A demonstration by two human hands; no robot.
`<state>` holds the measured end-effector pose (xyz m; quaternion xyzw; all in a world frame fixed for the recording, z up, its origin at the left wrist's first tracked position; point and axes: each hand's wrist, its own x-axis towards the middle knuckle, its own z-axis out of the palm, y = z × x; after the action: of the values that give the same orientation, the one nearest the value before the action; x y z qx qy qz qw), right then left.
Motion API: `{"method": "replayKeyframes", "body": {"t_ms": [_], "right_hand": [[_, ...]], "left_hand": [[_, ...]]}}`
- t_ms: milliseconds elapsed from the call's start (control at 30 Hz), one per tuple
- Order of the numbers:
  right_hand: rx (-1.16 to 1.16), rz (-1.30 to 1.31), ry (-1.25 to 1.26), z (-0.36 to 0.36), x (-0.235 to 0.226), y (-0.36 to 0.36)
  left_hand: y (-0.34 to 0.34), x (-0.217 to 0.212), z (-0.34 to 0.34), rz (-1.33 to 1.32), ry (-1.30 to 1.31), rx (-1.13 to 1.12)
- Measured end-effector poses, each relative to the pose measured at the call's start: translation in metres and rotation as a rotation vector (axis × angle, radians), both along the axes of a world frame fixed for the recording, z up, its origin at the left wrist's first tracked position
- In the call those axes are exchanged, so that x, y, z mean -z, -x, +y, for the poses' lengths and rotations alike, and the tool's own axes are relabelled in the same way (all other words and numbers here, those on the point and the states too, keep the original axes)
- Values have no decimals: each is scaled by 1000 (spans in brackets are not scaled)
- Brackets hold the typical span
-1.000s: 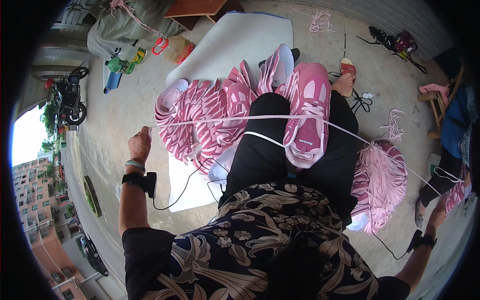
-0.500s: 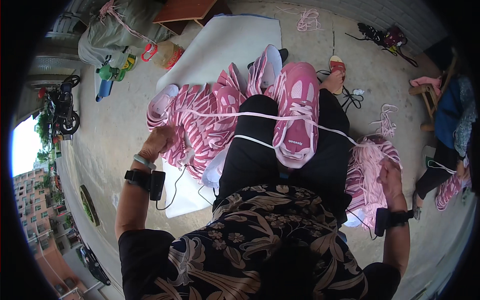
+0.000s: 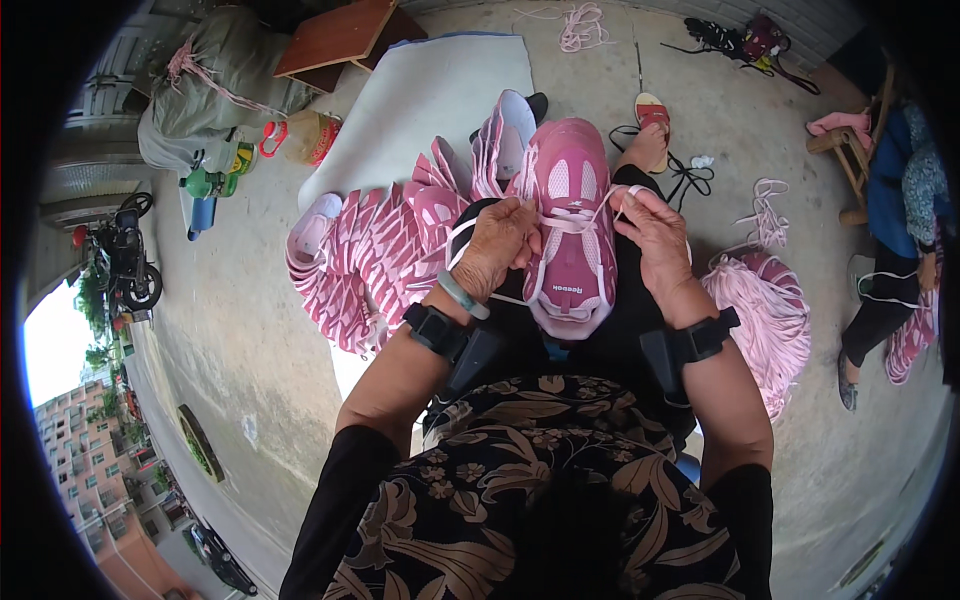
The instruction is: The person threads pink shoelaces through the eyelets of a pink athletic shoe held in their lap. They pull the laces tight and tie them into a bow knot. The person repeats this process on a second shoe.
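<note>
A pink sneaker upper (image 3: 563,268), white-trimmed with mesh panels, rests across my black-trousered thighs. A pale pink shoelace (image 3: 572,216) crosses its eyelets. At the left eyelet edge my left hand (image 3: 497,242) is closed, its fingertips pinching the lace, with a loop trailing beside the wrist. My right hand (image 3: 655,240) holds the lace between thumb and forefinger just off the upper's right edge. Next to my left thigh lie several more pink uppers (image 3: 365,255), nested in overlapping rows. A thick bundle of pale pink laces (image 3: 762,325) hangs over pink uppers beyond my right forearm.
A white sheet (image 3: 440,105) lies under the uppers. Bottles (image 3: 205,183) and a jug (image 3: 310,138) stand at the far left, near a brown wooden box (image 3: 335,42). At the right, another person's dark trouser leg (image 3: 880,310) is near a wooden chair (image 3: 850,160).
Both hands have come inward from wide apart to the upper's two sides. The lace that was stretched long across my thighs is now gathered close at the eyelets.
</note>
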<state>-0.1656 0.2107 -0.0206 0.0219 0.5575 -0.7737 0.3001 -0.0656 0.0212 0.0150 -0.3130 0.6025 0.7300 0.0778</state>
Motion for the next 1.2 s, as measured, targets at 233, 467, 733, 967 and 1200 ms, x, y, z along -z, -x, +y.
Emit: {"method": "replayKeyframes", "body": {"t_ms": [233, 467, 733, 967, 1200], "right_hand": [[61, 75, -47, 4, 0, -17], [106, 202, -54, -1, 5, -27], [100, 353, -98, 0, 10, -32], [113, 366, -155, 2, 10, -34], [51, 545, -321, 0, 9, -33]], "left_hand": [[-11, 12, 8, 361, 586, -72], [-28, 6, 19, 306, 331, -192], [-34, -1, 19, 166, 24, -153], [-37, 2, 17, 177, -61, -190], [-40, 0, 15, 88, 21, -145]]}}
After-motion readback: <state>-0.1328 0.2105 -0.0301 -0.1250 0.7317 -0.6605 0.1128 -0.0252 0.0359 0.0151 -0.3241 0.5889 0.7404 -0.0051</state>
